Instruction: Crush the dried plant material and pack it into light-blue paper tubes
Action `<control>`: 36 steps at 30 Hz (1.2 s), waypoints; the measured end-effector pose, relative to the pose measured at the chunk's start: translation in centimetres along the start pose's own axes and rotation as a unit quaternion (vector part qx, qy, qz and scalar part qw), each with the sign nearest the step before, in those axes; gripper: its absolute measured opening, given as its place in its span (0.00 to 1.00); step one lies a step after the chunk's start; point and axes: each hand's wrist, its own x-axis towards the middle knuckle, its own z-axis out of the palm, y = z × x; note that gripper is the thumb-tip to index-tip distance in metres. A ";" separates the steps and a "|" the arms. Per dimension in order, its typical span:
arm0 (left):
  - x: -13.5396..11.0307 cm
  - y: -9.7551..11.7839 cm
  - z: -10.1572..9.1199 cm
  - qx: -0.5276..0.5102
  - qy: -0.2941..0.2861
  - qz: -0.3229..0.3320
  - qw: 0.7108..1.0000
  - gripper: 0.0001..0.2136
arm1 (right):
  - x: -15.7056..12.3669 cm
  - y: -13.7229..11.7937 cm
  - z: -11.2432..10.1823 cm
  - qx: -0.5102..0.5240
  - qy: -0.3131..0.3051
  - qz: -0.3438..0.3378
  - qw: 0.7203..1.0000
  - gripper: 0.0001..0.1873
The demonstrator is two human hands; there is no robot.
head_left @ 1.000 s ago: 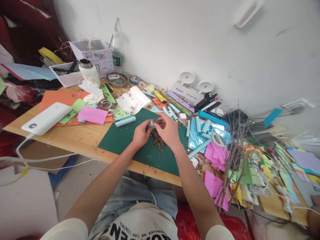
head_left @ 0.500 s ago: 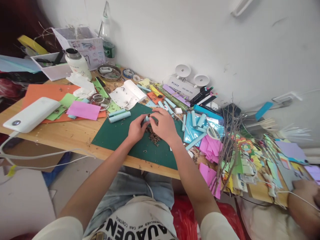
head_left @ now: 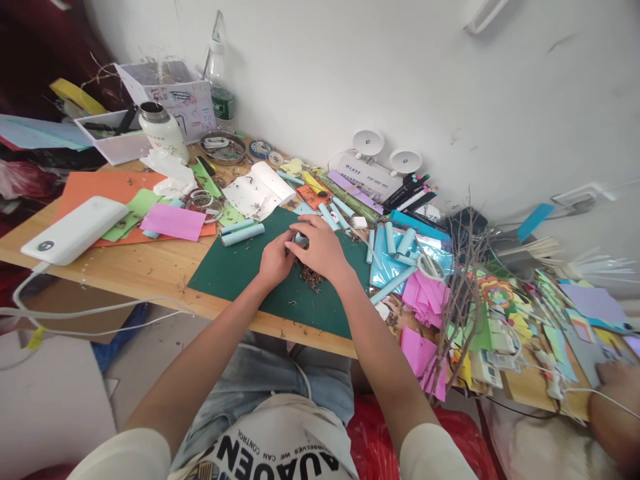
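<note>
Over a dark green cutting mat (head_left: 235,270), my two hands meet around a short light-blue paper tube (head_left: 300,238), mostly hidden by fingers. My left hand (head_left: 277,260) is closed around the tube's lower part. Above it, my right hand (head_left: 320,245) bends over the tube's top, fingers curled against it; whether it grips the tube or something small is hidden. A pile of dry brown plant bits (head_left: 311,279) lies on the mat just below my right hand. Two light-blue rolled tubes (head_left: 243,233) rest at the mat's left edge.
A white power bank (head_left: 75,230) with a cable lies left. Pink sticky notes (head_left: 425,297), more blue tubes (head_left: 391,238) and upright twigs (head_left: 465,267) crowd the right. An uncapped white bottle (head_left: 164,133) stands back left. Another person's arm (head_left: 617,407) is at far right.
The view has shifted slightly. My right hand's fingers have come down over the top of the tube, covering more of it. My left hand stays around it.
</note>
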 end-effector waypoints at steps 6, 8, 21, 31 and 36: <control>0.1 0.3 -0.2 -0.004 0.008 -0.007 1.000 0.12 | 0.1 1.3 0.4 0.060 0.076 -0.027 0.995 0.08; 0.1 0.4 -0.3 -0.016 0.007 -0.007 1.000 0.13 | -0.3 1.6 0.5 0.059 0.089 -0.027 0.994 0.07; 0.2 -0.1 0.1 -0.042 0.010 -0.043 0.998 0.13 | -5.3 3.1 -5.2 0.047 0.142 0.151 0.977 0.13; 0.2 -0.3 0.3 -0.046 0.010 -0.050 0.998 0.14 | -11.7 5.8 0.6 -0.114 -0.028 0.348 0.930 0.08; 0.1 -0.4 0.4 -0.046 0.006 -0.054 0.997 0.13 | -10.9 4.1 -2.7 -0.139 0.071 0.355 0.922 0.10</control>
